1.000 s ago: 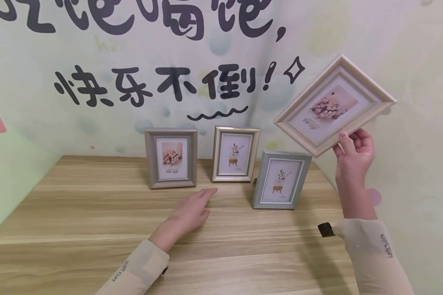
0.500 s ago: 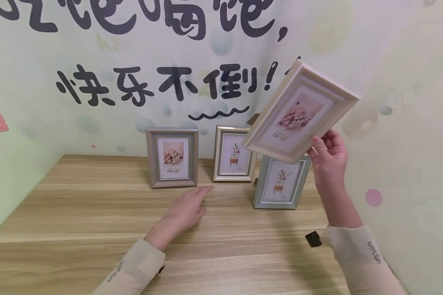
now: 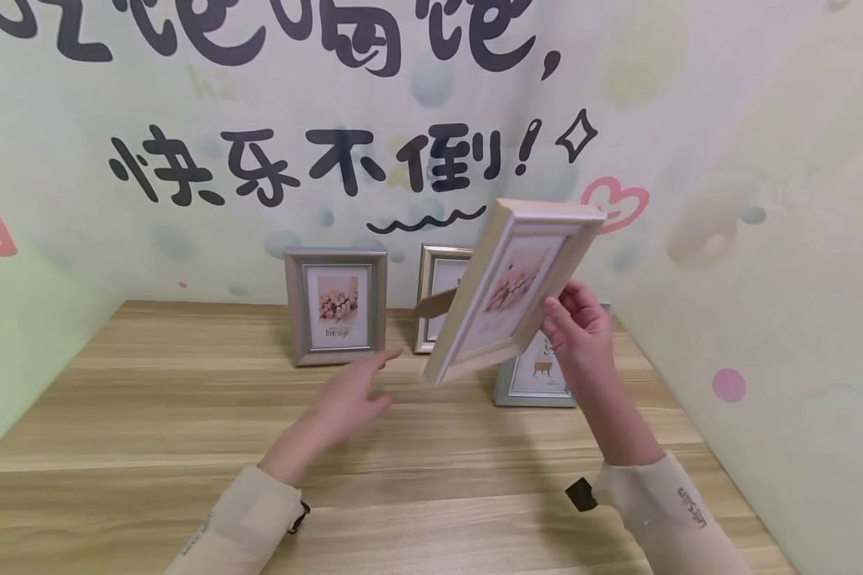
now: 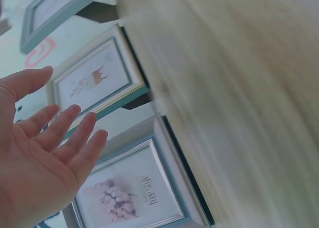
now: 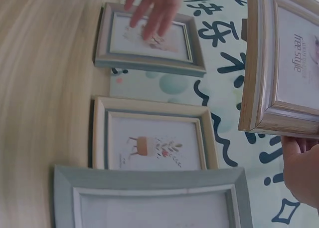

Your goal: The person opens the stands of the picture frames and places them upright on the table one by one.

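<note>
My right hand grips the right edge of a cream picture frame with a pink flower print, held tilted above the table. Its brown stand leg sticks out behind to the left. My left hand is low over the wood, fingers spread and holding nothing, just in front of a taupe picture frame with a flower print. In the left wrist view the left palm shows, fingers relaxed. Behind the held frame stand a gold-edged frame and a grey-blue frame, both partly hidden.
The wooden table runs back to a printed wall cloth with large black characters. Another cloth wall closes the right side. The three standing frames sit in a row towards the back of the table.
My right hand has brought the cream frame left and down, turning it more upright and side-on, so it now covers parts of two standing frames. My left hand has drawn slightly back left.
</note>
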The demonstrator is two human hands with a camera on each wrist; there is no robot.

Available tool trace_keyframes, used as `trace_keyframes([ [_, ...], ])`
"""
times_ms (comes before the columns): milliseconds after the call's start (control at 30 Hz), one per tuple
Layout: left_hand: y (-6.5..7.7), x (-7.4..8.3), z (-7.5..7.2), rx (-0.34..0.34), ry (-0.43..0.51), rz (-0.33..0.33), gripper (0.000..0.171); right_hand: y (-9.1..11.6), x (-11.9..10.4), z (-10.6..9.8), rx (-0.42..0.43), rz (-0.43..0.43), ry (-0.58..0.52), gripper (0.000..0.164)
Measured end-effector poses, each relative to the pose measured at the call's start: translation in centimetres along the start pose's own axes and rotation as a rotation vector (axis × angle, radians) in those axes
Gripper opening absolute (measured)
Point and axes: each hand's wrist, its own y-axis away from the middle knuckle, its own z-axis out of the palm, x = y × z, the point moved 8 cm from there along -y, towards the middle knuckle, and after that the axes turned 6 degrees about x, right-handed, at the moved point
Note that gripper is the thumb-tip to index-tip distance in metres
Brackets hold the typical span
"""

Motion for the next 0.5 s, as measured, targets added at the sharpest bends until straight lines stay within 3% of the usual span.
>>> trace_keyframes([
  [200,-0.2,0.5,-2.7,0.044,0.282,0.043,0.060,0.9,1.9,1.0,-0.065,0.046,0.045,0.034],
  [333,-0.1,1.2,-4.8,0.079,0.413,0.081,0.056,1.6,3.4,1.5,-0.116,0.085,0.067,0.036],
  [500,0.8,2.9,-5.3,0.003,0.496,0.148,0.056,2.5,5.7,1.9,-0.192,0.154,0.108,0.039],
])
